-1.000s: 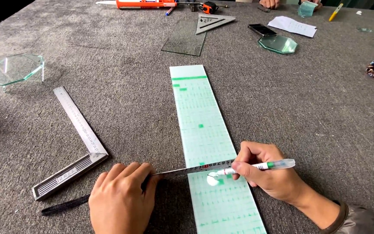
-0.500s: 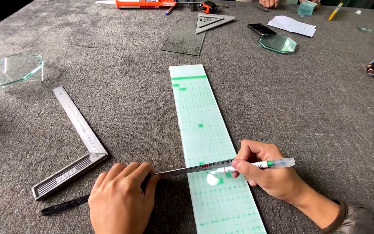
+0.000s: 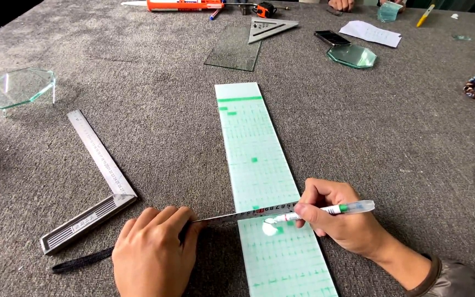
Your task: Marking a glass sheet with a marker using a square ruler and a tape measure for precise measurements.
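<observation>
Octagonal glass dish: at the far left we see a clear, green-edged octagonal glass piece [image 3: 17, 88] lying alone on the grey carpeted table [image 3: 155, 126].
Try square: lower left, a silver metal square with a ribbed handle [image 3: 92, 184] lies flat, well apart from the strip.
Left hand: our left hand [image 3: 152, 253], bottom centre-left, is curled palm-down and pinning one end of a thin steel tape blade [image 3: 243, 214]; a black strap [image 3: 81, 261] trails out to its left.
Glass strip: the long, pale green-white glass strip with green tick marks [image 3: 254, 159] runs from mid-frame down to the bottom edge, flat on the carpet. We judge it stiff, smooth, brittle and fairly heavy for its width, likely sharp at the edges; best taken by both long edges, not by one end.
Tape blade: it crosses the strip low down, touching the glass.
Right hand: our right hand [image 3: 336, 220], lower right, is pinched in a writing grip around a white marker with a green band and clear cap [image 3: 328, 210], wrist resting on the table, tip on the glass just below the blade.
Far edge: an orange sealant tube [image 3: 185, 5], a clear glass pane [image 3: 235, 49], a metal triangle [image 3: 270, 27], a dark phone [image 3: 332, 37], a second green-tinted octagon [image 3: 352, 55] and white paper [image 3: 372, 33].
</observation>
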